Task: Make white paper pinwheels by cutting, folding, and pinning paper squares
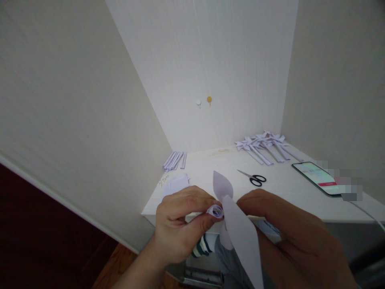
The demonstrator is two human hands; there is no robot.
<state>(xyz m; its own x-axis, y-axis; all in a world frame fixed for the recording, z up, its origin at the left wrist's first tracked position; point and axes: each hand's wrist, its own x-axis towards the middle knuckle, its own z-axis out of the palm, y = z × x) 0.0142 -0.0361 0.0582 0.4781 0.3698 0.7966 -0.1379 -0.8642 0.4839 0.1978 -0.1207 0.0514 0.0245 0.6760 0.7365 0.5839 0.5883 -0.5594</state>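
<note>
My left hand (180,224) pinches a small rolled paper coil (215,211) between thumb and fingertips, its spiral end facing me. Right beside the coil stands a white paper piece (240,237) with curved, leaf-shaped blades, one pointing up and a longer one coming down toward me. My right hand (294,237) is closed at the right side of this paper piece, its index fingertip against it; the thumb tip is hidden behind the long blade. Whether coil and blades are one joined piece I cannot tell. Both hands are held above the front edge of the white table (210,176).
Black-handled scissors (254,178) lie on the table beyond my hands. Rolled paper sticks (175,160) and flat paper sheets (177,184) are at the left. Several folded paper strips (266,146) are piled at the back right, near a lit phone (315,176) with a cable. Walls enclose three sides.
</note>
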